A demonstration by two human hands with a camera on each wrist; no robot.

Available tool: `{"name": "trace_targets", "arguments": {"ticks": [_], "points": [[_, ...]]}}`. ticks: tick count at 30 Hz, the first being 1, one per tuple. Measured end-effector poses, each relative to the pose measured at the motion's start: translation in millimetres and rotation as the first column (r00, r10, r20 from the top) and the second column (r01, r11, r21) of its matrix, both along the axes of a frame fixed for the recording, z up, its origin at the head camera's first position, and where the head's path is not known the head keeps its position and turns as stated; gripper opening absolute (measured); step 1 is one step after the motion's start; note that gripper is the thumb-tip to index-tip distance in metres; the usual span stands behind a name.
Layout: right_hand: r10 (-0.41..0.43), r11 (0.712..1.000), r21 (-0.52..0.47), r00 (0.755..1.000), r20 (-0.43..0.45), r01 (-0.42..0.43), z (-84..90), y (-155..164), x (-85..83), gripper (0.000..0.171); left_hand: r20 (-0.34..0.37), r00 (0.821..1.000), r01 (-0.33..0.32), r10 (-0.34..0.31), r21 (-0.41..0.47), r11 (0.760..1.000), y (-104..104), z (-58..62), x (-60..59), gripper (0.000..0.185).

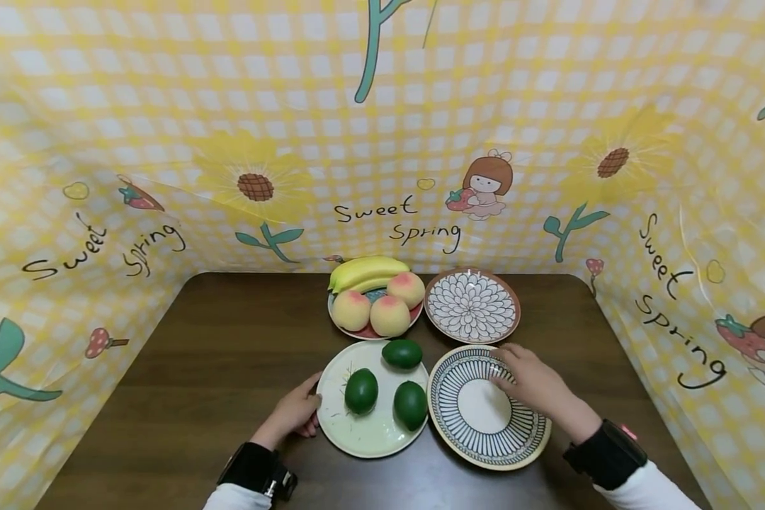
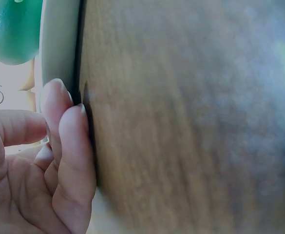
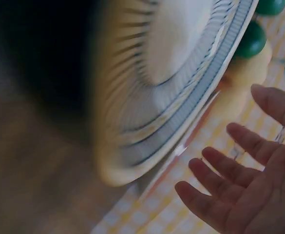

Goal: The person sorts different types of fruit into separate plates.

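Nearest the camera are two white sleeves with black wrist straps, at the near edge of a dark wooden table [image 1: 217,340]. The left hand [image 1: 293,414] rests on the table at the near left rim of a pale plate [image 1: 363,439]; the left wrist view shows its fingertips [image 2: 66,117] touching that rim, fingers loosely bent, gripping nothing. On the pale plate lie three dark green fruits [image 1: 361,390], one far, two nearer. Just right of it, touching or nearly so, sits a blue-striped plate [image 1: 484,446] with a cream rim. The right hand [image 1: 529,382] lies over this plate's far right part, fingers spread and straight, holding nothing; in the right wrist view its open fingers [image 3: 220,170] stand apart from the rim, and whether they touch it in the head view cannot be told. Farther back, a red-rimmed plate [image 1: 414,317] carries three peaches [image 1: 389,315] and a banana [image 1: 366,270]. To its right is a petal-patterned plate [image 1: 472,306]. A yellow checked backdrop [image 1: 382,106] walls the table
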State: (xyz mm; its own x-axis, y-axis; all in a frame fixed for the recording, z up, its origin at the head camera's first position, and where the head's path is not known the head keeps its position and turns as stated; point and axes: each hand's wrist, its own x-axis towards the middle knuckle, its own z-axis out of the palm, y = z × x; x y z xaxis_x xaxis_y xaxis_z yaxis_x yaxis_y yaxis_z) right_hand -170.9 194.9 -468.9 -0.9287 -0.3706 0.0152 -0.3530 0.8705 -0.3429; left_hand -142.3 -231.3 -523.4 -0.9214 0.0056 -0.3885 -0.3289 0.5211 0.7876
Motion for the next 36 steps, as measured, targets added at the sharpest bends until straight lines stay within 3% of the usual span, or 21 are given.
{"name": "trace_targets", "arguments": {"ticks": [4, 8, 12, 15, 17, 21, 23, 25, 28, 36], "points": [[-0.124, 0.991, -0.031, 0.99, 0.063, 0.127, -7.3, 23, 9.0, 0.047, -0.003, 1.0, 0.009, -0.009, 0.006, 1.0, -2, -0.7, 1.1, 0.057], [-0.217, 0.971, -0.068, 0.966, 0.143, 0.228, -14.4, 42, 15.6, 0.051, -0.001, 1.0, 0.012, -0.012, -0.008, 1.0, -5, -1.4, 2.0, 0.056], [-0.287, 0.948, -0.068, 0.926, 0.244, 0.311, -24.2, 58, 20.9, 0.06, 0.012, 1.0, 0.009, -0.008, -0.017, 1.0, -8, -0.8, 3.0, 0.056], [-0.313, 0.921, -0.113, 0.881, 0.355, 0.373, -34.7, 68, 25.7, 0.065, 0.019, 1.0, 0.009, -0.009, -0.026, 1.0, -11, 0.7, 3.3, 0.056], [-0.287, 0.879, -0.228, 0.845, 0.451, 0.42, -41.8, 72, 28.1, 0.064, 0.02, 1.0, 0.01, -0.01, -0.029, 1.0, -12, 1.5, 3.1, 0.057], [-0.103, 0.755, -0.471, 0.791, 0.604, 0.457, -52.7, 74, 29.3, 0.059, 0.017, 1.0, 0.018, -0.017, -0.038, 0.999, -15, 2.1, 2.8, 0.057], [-0.027, 0.73, -0.519, 0.777, 0.629, 0.445, -55.5, 74, 29.2, 0.057, 0.018, 1.0, 0.02, -0.02, -0.038, 0.999, -15, 2.3, 2.9, 0.057], [-0.001, 0.728, -0.532, 0.776, 0.63, 0.433, -56.1, 74, 29.0, 0.056, 0.017, 1.0, 0.021, -0.021, -0.035, 0.999, -13, 2.7, 2.8, 0.057], [-0.03, 0.733, -0.517, 0.78, 0.626, 0.443, -53.4, 73, 28.5, 0.052, 0.015, 1.0, 0.024, -0.023, -0.025, 0.999, -9, 3.4, 1.7, 0.057], [-0.115, 0.777, -0.45, 0.801, 0.588, 0.441, -43.9, 74, 26.4, 0.047, 0.02, 0.999, 0.029, -0.028, -0.029, 0.999, 1, -0.1, -7.2, 0.056]]}}
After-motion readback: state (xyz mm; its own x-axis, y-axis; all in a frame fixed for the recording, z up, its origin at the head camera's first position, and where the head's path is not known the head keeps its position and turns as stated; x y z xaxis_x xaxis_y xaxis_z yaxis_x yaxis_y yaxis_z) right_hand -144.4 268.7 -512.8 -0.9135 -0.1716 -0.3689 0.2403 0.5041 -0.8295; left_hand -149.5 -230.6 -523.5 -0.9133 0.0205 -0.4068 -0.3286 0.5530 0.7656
